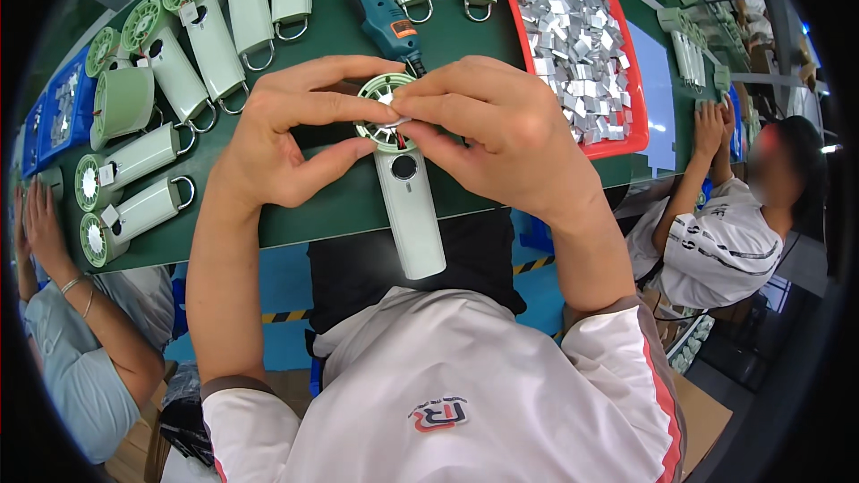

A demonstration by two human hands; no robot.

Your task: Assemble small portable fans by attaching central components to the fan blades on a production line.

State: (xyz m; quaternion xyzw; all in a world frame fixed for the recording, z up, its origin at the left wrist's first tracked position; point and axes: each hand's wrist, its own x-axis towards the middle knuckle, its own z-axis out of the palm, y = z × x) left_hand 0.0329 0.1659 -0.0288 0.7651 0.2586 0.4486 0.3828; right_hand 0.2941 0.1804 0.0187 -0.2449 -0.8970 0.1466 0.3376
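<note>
A handheld fan with a pale green round head and a long whitish handle is between my hands, handle toward me over the table's near edge. My left hand grips the open head from the left, thumb below and fingers above. My right hand is closed in a pinch at the head's middle, on a small silvery piece mostly hidden by the fingertips. Red wires show inside the head beneath it. A dark round button sits on the handle just below the head.
A teal electric screwdriver lies just beyond my hands. On the right stands a red tray of silvery pieces. Several similar fans lie to the left, near blue bins. Co-workers sit on both sides of the green table.
</note>
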